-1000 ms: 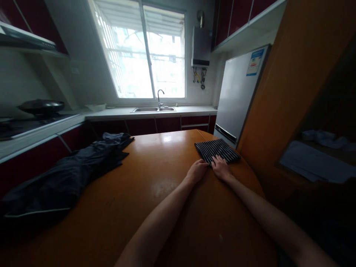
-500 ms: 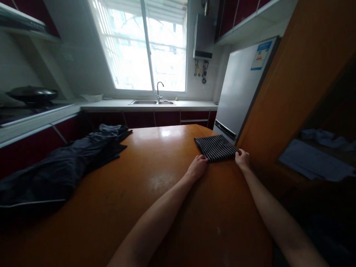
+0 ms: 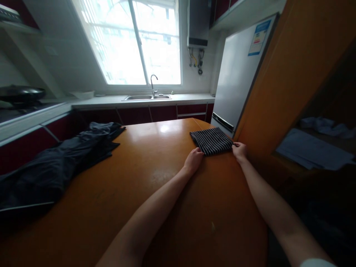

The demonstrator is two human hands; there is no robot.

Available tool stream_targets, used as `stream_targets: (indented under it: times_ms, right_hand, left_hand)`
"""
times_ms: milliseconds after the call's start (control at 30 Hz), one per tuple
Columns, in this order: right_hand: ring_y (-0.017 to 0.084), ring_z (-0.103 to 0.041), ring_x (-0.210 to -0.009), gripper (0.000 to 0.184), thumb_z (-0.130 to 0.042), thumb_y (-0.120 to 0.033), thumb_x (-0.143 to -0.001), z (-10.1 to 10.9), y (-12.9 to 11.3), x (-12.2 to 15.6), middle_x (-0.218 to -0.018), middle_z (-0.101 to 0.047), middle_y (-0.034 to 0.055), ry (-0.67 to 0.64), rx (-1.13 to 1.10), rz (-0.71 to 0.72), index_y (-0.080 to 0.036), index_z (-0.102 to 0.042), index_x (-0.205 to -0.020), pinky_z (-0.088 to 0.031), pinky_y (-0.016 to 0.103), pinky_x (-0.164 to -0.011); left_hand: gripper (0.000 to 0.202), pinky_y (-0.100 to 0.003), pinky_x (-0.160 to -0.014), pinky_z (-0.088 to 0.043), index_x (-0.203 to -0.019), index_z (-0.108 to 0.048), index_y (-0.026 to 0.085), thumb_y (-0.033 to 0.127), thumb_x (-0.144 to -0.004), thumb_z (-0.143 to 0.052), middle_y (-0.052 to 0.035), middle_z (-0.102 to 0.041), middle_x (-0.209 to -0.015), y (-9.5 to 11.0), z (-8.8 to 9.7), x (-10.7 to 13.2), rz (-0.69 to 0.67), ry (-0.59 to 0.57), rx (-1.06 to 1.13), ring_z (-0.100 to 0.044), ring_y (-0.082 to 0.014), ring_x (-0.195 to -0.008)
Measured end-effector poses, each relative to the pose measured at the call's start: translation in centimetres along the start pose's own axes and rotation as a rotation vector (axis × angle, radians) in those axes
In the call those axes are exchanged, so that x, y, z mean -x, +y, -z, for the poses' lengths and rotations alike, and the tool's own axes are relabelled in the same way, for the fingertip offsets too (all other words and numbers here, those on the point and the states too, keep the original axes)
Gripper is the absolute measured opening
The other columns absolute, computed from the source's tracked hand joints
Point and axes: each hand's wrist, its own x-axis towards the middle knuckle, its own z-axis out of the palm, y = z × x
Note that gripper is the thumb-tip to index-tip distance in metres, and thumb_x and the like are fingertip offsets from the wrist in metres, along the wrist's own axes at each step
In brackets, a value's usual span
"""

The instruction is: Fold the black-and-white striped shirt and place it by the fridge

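A folded black cloth with white stripes [image 3: 213, 141] lies flat on the far right part of the wooden table [image 3: 133, 185]. My left hand [image 3: 194, 160] is closed at its near left corner, fingertips pinching the edge. At the near right corner, my right hand [image 3: 239, 151] grips the cloth between thumb and fingers. Both arms reach forward across the tabletop. What kind of cloth item it is, I cannot make out.
Dark crumpled clothing [image 3: 63, 159] covers the table's left side. Beyond the table are a counter with a sink [image 3: 139, 98] and a grey fridge [image 3: 236, 74]. A wooden panel [image 3: 278, 85] rises on the right, beside light blue folded cloth [image 3: 314, 150]. A wok [image 3: 22, 93] sits far left.
The whole view has shifted slightly, so everything appears a little higher and further left. Both hands keep hold of the striped cloth's near corners, and its fold looks the same.
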Motion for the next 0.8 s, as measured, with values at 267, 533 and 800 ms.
stream_targets:
  times_ms: [267, 533, 800]
  right_hand:
    - [0.028, -0.072, -0.093, 0.035, -0.057, -0.020, -0.074, -1.4, 0.1, -1.0, -0.101, -0.076, 0.0188, 0.012, -0.017, -0.002, -0.008, -0.076, -0.100, -0.056, 0.036, -0.086]
    - [0.028, -0.072, -0.090, 0.035, -0.057, -0.020, -0.074, -1.6, 0.6, -1.2, -0.099, -0.076, 0.0192, 0.011, -0.036, -0.004, -0.007, -0.074, -0.101, -0.056, 0.036, -0.083]
    - [0.027, -0.072, -0.087, 0.035, -0.056, -0.021, -0.073, -1.4, 0.6, -1.2, -0.097, -0.076, 0.0179, 0.006, -0.034, -0.004, -0.008, -0.074, -0.101, -0.057, 0.036, -0.080]
  left_hand:
    - [0.027, -0.031, -0.086, -0.054, -0.087, -0.077, 0.015, 0.007, -0.093, -0.053, -0.0089, -0.067, -0.094, -0.3, 0.0, -1.4, 0.047, -0.013, -0.084, -0.061, -0.0166, -0.081]
    - [0.019, -0.030, -0.091, -0.053, -0.101, -0.074, 0.015, 0.011, -0.089, -0.060, -0.0076, -0.065, -0.100, -0.1, 0.2, -0.9, 0.054, 0.035, -0.042, -0.062, -0.0177, -0.090]
    - [0.020, -0.033, -0.099, -0.050, -0.105, -0.076, 0.018, 0.014, -0.091, -0.062, -0.0080, -0.063, -0.103, -0.2, 0.1, -0.8, 0.092, 0.032, -0.049, -0.060, -0.0193, -0.099]
